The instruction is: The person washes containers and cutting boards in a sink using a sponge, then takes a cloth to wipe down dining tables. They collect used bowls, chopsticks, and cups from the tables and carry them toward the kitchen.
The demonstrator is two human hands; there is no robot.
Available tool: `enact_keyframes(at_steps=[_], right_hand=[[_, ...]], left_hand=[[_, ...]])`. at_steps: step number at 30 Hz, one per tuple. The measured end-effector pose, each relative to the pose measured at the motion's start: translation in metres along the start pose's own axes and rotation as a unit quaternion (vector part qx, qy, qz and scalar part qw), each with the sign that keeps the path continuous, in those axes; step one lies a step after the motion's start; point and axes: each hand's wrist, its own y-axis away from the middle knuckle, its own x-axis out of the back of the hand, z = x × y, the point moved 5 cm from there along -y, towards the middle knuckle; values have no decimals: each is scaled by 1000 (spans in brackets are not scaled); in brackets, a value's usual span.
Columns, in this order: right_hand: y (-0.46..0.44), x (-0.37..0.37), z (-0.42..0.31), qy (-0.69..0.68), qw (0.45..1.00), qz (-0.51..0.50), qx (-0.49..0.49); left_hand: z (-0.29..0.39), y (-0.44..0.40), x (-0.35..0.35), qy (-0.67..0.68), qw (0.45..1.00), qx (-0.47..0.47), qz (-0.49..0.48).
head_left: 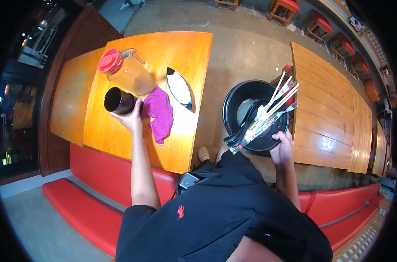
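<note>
My left hand [130, 120] is closed around a dark cup [119, 101] over the table at left. Beside it stands a clear pitcher [135, 78] with a red lid, holding a pale brownish liquid. A crumpled magenta cloth [160, 117] lies just right of the cup. Nearer the table's edge is a boat-shaped white dish [179, 89] with dark tips. My right hand [283, 148] grips the rim of a large black bowl [227, 111], held over the floor gap. Wooden chopsticks [274, 102], crumpled clear wrappers [255, 131] and black spoons [242, 131] lie in the bowl.
The wooden table [181, 150] on the left has a red bench [102, 163] along its near side. A second wooden table [325, 109] stands to the right, with another red bench [347, 205]. Red-topped stools [318, 24] line the far right.
</note>
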Motion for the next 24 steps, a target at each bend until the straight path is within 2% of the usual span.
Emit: enact_keyframes(at_steps=[3, 6, 7, 9, 11, 12, 15, 17, 18, 19, 21, 23, 24], right_hand=[[-23, 16, -2, -2, 1000, 23, -2], [-48, 28, -16, 5, 1000, 21, -4], [-59, 35, -20, -9, 1000, 14, -6], [-82, 51, -31, -5, 1000, 23, -14], [-103, 60, -46, 7, 999, 19, -29], [-111, 62, -58, 11, 999, 20, -30], [-136, 61, -90, 1, 999, 24, -42], [-151, 63, -108, 2, 999, 26, -40], [-156, 67, -116, 9, 999, 39, -34], [-162, 75, -120, 7, 999, 40, -33], [-174, 80, -139, -16, 997, 52, -47], [-185, 98, -177, -21, 996, 58, -61], [-177, 100, -182, -37, 994, 79, -60]], left_hand=[[-16, -2, -4, 115, 993, -35, 14], [4, 0, 8, 116, 992, 0, 46], [24, 0, 13, 112, 991, -6, 73], [58, 3, 25, -4, 993, -59, 98], [89, 3, 29, -35, 986, -116, 111], [111, 6, 26, -82, 979, -166, 84], [178, 17, -7, -90, 976, -198, 12], [204, 20, -37, -69, 981, -180, -28], [197, 27, -47, -77, 988, -108, -77], [238, 41, -89, 5, 980, -145, -138], [273, 62, -152, 75, 958, -123, -250], [316, 87, -226, 162, 938, -76, -298], [324, 94, -239, 161, 922, -82, -343]])
